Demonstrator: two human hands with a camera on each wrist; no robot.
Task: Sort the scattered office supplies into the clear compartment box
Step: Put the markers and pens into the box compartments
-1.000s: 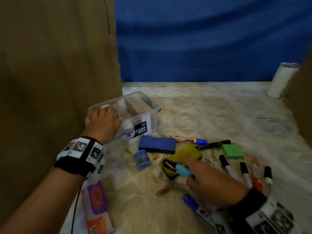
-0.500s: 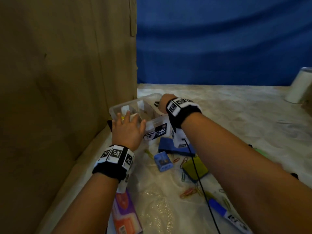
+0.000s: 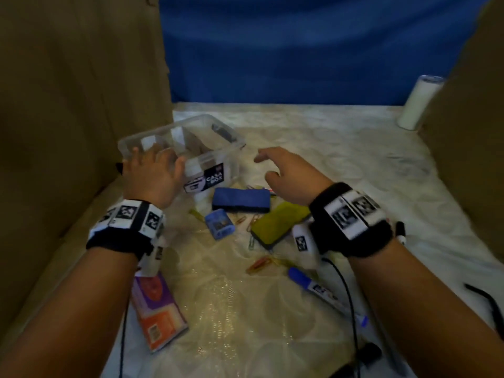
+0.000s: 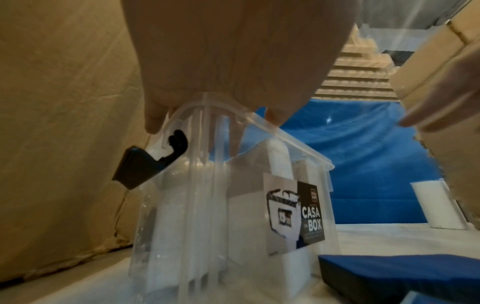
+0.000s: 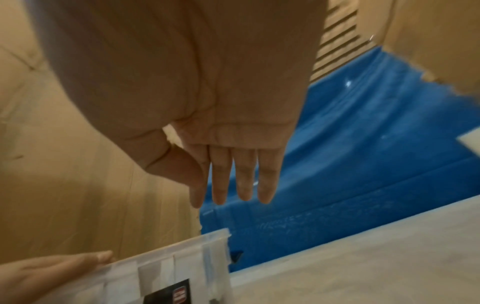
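The clear compartment box [image 3: 218,159] stands at the left of the table, lid off, with a black latch [image 4: 145,164] on its side. My left hand [image 3: 155,167] holds its near corner, palm on the rim [image 4: 221,61] and fingers draped over the edge. My right hand [image 3: 283,170] hovers just right of the box, fingers straight and empty [image 5: 228,164]. Below it lie a blue eraser [image 3: 240,199], a yellow-green eraser [image 3: 278,223], a blue sharpener [image 3: 219,223], paper clips [image 3: 259,264] and a blue marker [image 3: 316,287].
Cardboard walls rise close on the left [image 3: 68,105] and at the right [image 3: 469,118], with a blue backdrop behind. A white roll [image 3: 420,102] stands at the far right. A purple and orange packet [image 3: 156,309] lies near my left forearm.
My right hand took a small light-blue item from the pile to the box, then drew back to the right, empty. My left hand stayed on the box.
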